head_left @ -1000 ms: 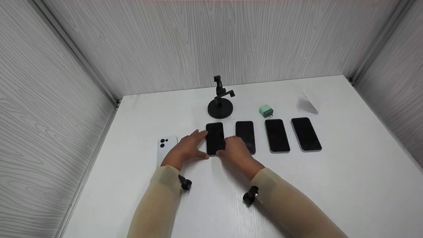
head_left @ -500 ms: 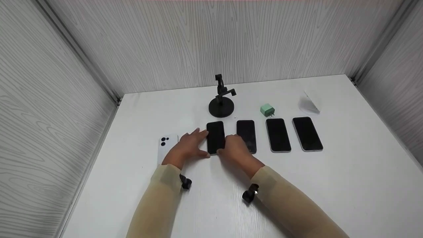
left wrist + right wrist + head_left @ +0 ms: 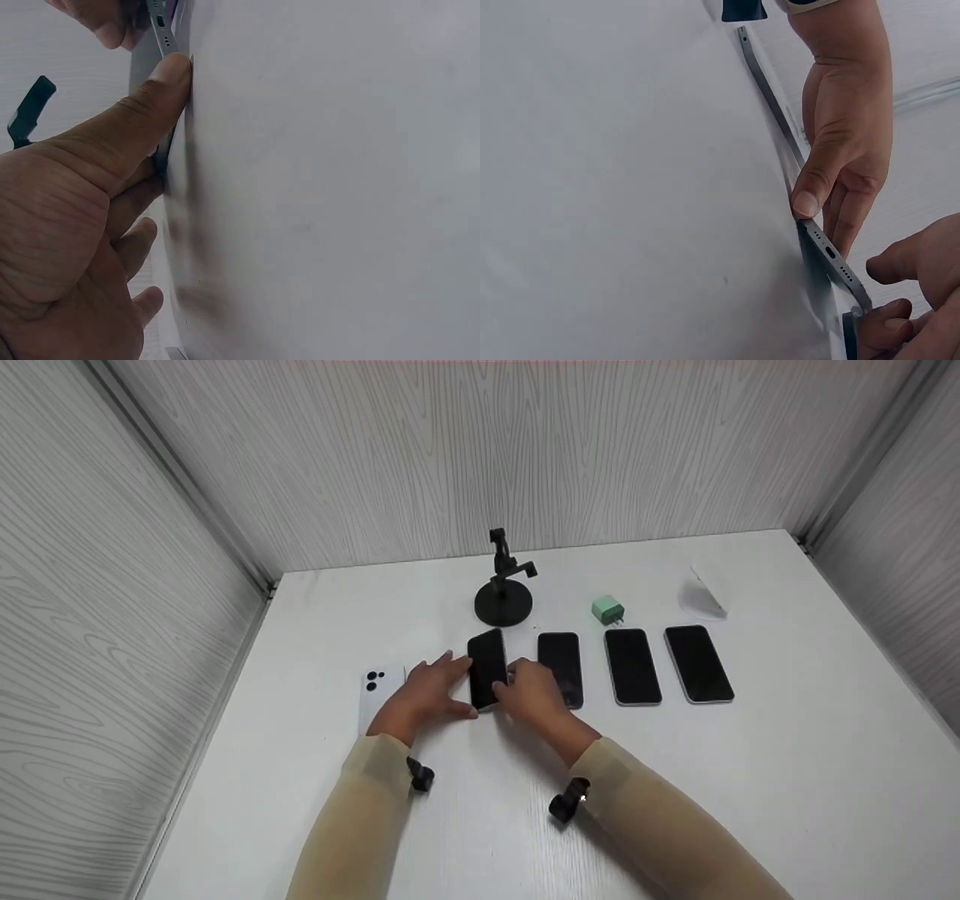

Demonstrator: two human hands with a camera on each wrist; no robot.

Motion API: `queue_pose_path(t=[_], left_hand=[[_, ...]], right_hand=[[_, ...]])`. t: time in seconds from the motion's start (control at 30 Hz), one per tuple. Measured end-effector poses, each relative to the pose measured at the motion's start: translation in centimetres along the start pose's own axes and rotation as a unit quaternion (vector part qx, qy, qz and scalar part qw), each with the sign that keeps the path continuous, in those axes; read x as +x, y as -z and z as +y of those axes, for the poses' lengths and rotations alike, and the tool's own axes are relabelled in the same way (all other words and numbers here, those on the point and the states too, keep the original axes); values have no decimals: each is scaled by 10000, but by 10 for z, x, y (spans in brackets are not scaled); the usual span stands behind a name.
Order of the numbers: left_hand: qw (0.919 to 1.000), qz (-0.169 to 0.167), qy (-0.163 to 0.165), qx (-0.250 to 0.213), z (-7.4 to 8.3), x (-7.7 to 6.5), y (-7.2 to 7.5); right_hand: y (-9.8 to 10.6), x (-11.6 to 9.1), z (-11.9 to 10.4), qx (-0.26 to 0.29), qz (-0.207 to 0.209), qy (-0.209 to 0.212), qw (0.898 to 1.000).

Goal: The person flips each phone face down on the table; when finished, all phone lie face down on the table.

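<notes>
A black-screened smartphone (image 3: 486, 667) lies tilted between my hands, its right long edge raised and its left edge low. My right hand (image 3: 531, 688) pinches that raised edge, thumb on the screen side and fingers underneath. My left hand (image 3: 429, 696) is spread along the opposite edge, thumb at the near corner and a fingertip farther up the side. In the right wrist view the smartphone's bottom edge with its charging port (image 3: 830, 253) faces the camera, the left thumb (image 3: 807, 204) against its corner. A white smartphone (image 3: 382, 682), back up, is partly hidden behind the left hand.
Right of my hands lie more dark-screened smartphones: one (image 3: 561, 664) partly behind the right hand, another (image 3: 632, 667) and a slanted one (image 3: 699, 664). Behind them stand a black phone stand (image 3: 503, 603), a green charger plug (image 3: 607, 610) and a clear curled sheet (image 3: 702, 598).
The smartphone between my hands has gone from lying flat to tilted, its right edge lifted. My right thumb has moved onto its screen side; the left hand keeps its place.
</notes>
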State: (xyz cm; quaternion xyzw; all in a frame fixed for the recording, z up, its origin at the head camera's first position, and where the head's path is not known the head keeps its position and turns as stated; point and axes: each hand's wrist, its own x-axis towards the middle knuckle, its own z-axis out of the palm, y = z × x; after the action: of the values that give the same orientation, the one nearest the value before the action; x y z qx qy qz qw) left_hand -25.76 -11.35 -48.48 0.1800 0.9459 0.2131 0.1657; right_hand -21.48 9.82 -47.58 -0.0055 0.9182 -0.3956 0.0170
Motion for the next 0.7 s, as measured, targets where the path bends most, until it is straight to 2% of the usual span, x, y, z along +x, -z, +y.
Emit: queue_pose_path(t=[0.13, 0.27, 0.47, 0.7], left_hand=[[9999, 55, 32, -109, 1, -1, -3], [9998, 134, 48, -139, 1, -2, -4], [9993, 308, -210, 98, 0, 2, -6], [9993, 283, -204, 163, 1, 3, -7]], right_hand=[[2, -3, -8, 286, 72, 116, 9995], [1, -8, -15, 296, 13, 306, 9991], [-2, -10, -21, -120, 271, 559, 9980], [-6, -15, -25, -643, 580, 758, 9934]])
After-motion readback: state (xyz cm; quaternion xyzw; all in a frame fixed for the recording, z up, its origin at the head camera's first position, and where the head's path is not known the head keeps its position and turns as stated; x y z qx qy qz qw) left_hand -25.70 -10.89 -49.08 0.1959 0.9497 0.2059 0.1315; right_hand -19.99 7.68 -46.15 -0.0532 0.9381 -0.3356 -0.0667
